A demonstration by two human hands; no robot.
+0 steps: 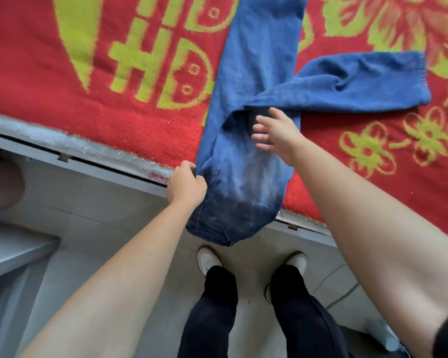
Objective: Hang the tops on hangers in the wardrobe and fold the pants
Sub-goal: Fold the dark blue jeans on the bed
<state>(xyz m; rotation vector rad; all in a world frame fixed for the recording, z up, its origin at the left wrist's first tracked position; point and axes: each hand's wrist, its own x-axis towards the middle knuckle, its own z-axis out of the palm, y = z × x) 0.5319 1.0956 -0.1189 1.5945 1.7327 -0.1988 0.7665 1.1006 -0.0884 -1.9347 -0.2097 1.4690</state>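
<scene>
yellow-green double-happiness character (pixel 161 63), partly cut off, on red blanket (pixel 145 130)

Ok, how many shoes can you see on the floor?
2. The left shoe and the right shoe, both white, stand side by side on the floor below the jeans.

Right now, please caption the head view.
Left hand grips blue jeans on red blanket; right hand open above them.
</scene>
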